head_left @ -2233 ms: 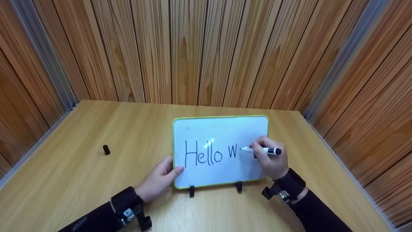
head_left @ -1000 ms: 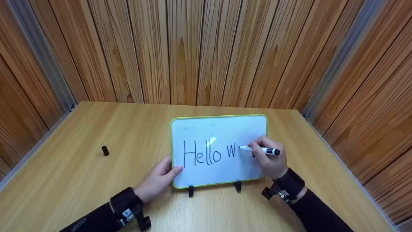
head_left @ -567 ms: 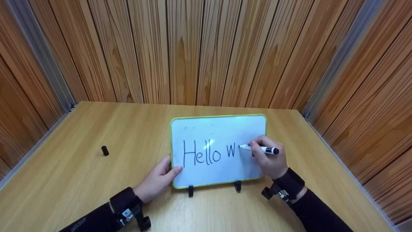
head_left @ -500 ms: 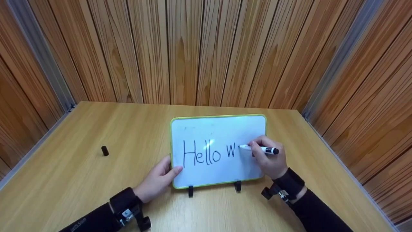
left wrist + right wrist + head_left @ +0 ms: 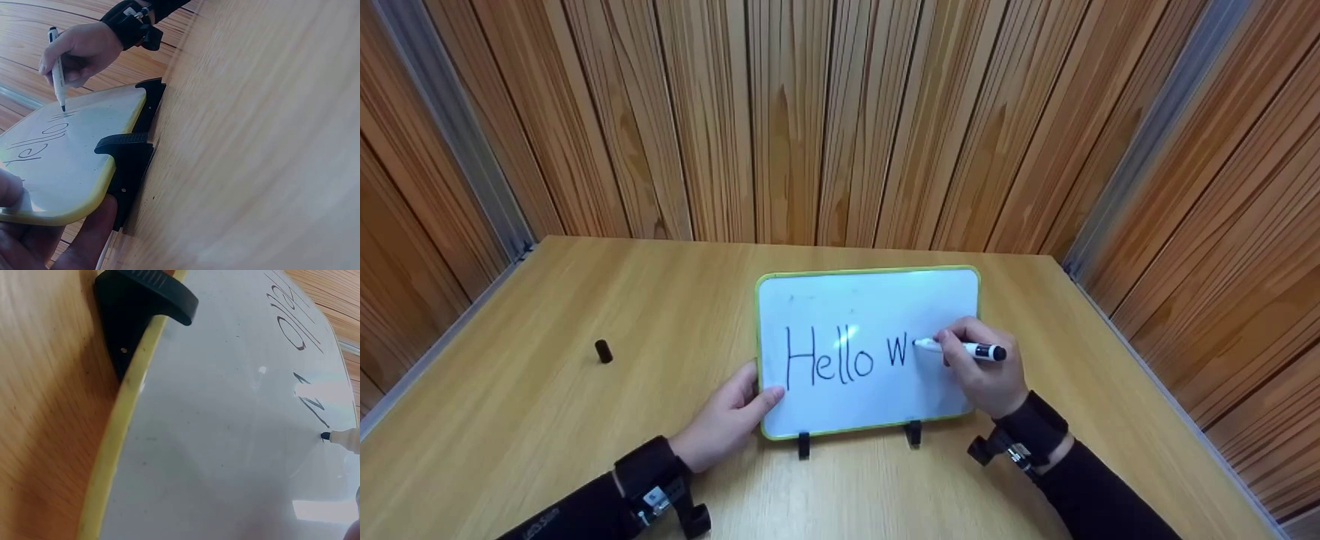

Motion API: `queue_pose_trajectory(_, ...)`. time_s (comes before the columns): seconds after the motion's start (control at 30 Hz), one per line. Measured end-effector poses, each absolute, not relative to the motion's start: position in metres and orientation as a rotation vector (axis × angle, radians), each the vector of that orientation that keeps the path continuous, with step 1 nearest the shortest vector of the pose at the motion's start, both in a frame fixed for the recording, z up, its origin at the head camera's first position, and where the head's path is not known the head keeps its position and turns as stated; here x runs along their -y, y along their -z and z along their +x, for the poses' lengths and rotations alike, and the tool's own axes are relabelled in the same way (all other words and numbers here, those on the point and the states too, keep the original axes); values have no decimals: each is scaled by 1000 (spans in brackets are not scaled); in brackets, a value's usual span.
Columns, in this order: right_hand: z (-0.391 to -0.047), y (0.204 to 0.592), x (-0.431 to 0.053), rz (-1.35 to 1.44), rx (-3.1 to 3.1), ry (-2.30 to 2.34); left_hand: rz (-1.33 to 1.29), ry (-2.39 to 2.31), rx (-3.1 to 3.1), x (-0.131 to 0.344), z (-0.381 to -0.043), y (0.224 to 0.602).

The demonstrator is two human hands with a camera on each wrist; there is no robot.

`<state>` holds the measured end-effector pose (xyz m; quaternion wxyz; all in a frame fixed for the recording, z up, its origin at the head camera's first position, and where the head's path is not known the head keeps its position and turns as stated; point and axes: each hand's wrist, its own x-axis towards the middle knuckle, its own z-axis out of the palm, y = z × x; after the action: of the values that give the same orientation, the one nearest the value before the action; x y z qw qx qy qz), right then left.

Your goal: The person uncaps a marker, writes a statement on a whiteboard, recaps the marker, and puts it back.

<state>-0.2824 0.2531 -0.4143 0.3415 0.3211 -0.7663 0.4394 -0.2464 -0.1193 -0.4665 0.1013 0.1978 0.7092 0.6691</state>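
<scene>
Holding the whiteboard [image 5: 855,405] by its eight-o'clock edge, the left hand [image 5: 724,420] has its thumb on the front in the head view; over at three o'clock, the right hand [image 5: 988,375] pinches a marker [image 5: 984,351], its nib [image 5: 916,343] just past the lettering "Hello W" [image 5: 846,360]. A small black cap [image 5: 604,351] lies on the table [image 5: 660,300] out at nine o'clock, well apart from the board. From the left wrist I can see that hand curled round the rim, a black stand [image 5: 129,180] hooked over the lower edge, and the marker at ten o'clock. From the right wrist, the nib is at the white surface just past three, one stand hook at eleven.
</scene>
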Motion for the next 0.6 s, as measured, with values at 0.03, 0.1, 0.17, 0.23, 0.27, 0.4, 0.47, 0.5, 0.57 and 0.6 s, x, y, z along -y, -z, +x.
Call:
queue_pose_trajectory(0.03,-283,414,-253,844,1994,-1144,589,-1978,-2091,119,-247,467)
queue_pose_trajectory(0.1,-283,415,-253,866,2000,-1141,595,-1979,-2090,119,-247,467)
queue_pose_trajectory(0.17,-283,415,-253,892,2010,-1135,588,-1979,-2090,119,-247,468)
queue_pose_trajectory(0.23,-283,415,-253,910,2025,-1129,582,-1977,-2092,119,-247,467)
queue_pose_trajectory(0.27,-282,415,-253,917,2032,-1131,582,-1976,-2092,119,-247,467)
queue_pose_trajectory(0.4,-281,415,-253,920,2063,-1149,581,-1975,-2092,120,-247,467)
queue_pose_trajectory(0.47,-280,415,-254,917,2073,-1162,584,-1976,-2089,120,-246,467)
queue_pose_trajectory(0.5,-280,414,-254,914,2076,-1166,584,-1977,-2090,120,-246,467)
queue_pose_trajectory(0.57,-280,414,-254,902,2079,-1173,585,-1978,-2090,120,-246,467)
queue_pose_trajectory(0.6,-280,414,-255,893,2079,-1177,586,-1979,-2089,120,-246,466)
